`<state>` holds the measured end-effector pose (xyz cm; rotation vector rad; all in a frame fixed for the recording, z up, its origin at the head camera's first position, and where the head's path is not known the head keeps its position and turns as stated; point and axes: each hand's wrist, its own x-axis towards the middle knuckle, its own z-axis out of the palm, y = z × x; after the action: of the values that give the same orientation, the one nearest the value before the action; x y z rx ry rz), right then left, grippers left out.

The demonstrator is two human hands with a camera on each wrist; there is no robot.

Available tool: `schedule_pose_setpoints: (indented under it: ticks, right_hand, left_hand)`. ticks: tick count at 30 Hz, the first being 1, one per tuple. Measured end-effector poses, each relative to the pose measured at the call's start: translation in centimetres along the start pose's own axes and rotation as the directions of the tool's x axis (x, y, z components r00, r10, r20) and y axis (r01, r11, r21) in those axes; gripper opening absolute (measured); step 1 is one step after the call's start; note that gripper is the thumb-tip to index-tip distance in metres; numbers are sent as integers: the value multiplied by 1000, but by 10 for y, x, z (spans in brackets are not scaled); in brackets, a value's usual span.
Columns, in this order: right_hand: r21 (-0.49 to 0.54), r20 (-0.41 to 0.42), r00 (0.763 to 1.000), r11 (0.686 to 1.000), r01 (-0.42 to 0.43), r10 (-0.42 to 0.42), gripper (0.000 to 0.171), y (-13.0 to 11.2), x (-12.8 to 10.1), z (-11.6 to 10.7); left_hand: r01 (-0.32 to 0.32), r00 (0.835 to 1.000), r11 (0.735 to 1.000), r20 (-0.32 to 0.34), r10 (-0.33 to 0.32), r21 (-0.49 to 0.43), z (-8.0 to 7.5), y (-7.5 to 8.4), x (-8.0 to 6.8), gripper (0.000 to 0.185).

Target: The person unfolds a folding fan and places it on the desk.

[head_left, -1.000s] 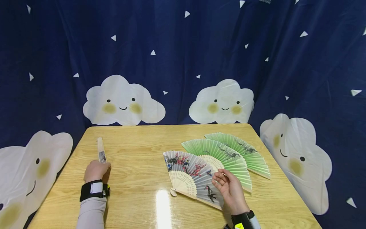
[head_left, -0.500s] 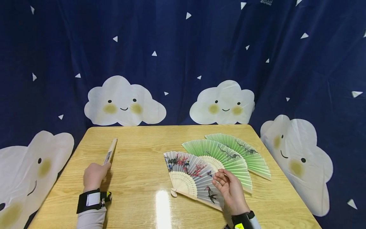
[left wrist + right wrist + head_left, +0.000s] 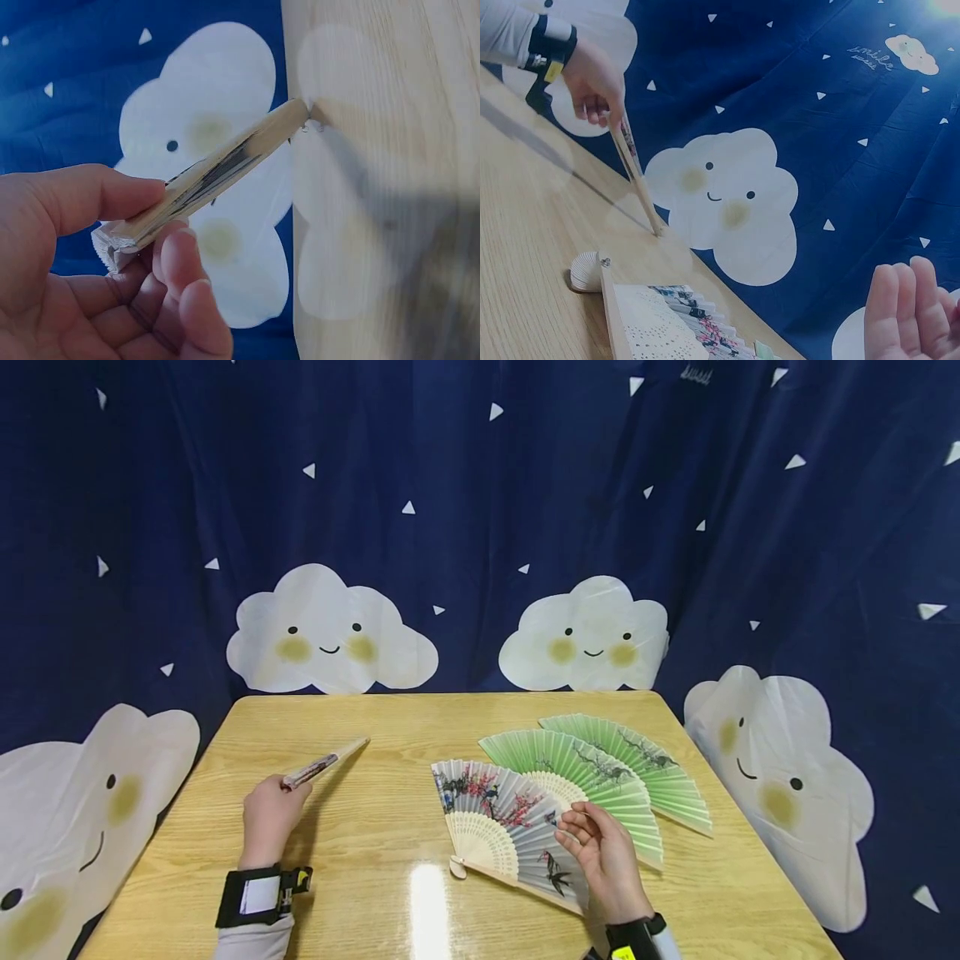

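Note:
My left hand (image 3: 273,814) pinches a folded hand fan (image 3: 322,767) by one end, above the left part of the table. In the left wrist view, thumb and forefinger hold the pleated end of this fan (image 3: 225,166), and its narrow wooden end points away from the palm. My right hand (image 3: 603,864) hovers palm up with loosely bent fingers over the right side of a spread grey fan (image 3: 480,843) with blossoms and birds; it holds nothing. Behind that lie two spread green fans, a nearer one (image 3: 525,747) and a farther one (image 3: 678,789), overlapping in a row.
The wooden table (image 3: 352,860) carries the fans on its right half. A dark blue curtain (image 3: 465,485) with white triangles and smiling clouds (image 3: 330,602) surrounds its back and sides.
My left hand has turned the folded fan clockwise, from pointing straight away to pointing right, and has shifted slightly right. The right hand and spread fans stay put.

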<state>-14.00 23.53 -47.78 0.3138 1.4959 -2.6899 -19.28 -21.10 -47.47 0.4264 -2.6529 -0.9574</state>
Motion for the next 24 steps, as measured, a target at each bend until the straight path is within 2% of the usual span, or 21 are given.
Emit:
schedule_pose_setpoints:
  ticks: [6, 12, 17, 19, 24]
  right_hand:
    - [-5, 7, 1000, 1000, -10, 10, 32, 1, -1, 0]
    - [2, 30, 1000, 1000, 4, -4, 30, 2, -1, 1]
    - [14, 49, 999, 1000, 8, -9, 33, 3, 2, 3]
    - [12, 49, 999, 1000, 7, -7, 34, 4, 3, 3]
    - [1, 52, 999, 1000, 6, -6, 30, 7, 3, 5]
  left_hand:
    - [-22, 1000, 1000, 0, 22, -9, 6, 11, -6, 24]
    - [-119, 989, 992, -89, 115, -37, 8, 29, -12, 23]
    - [-159, 977, 984, -158, 146, -76, 8, 43, -16, 19]
    - [-194, 965, 976, -197, 172, -98, 9, 48, -18, 18]
    - [-345, 911, 930, -287, 297, -130, 11, 62, -24, 15]
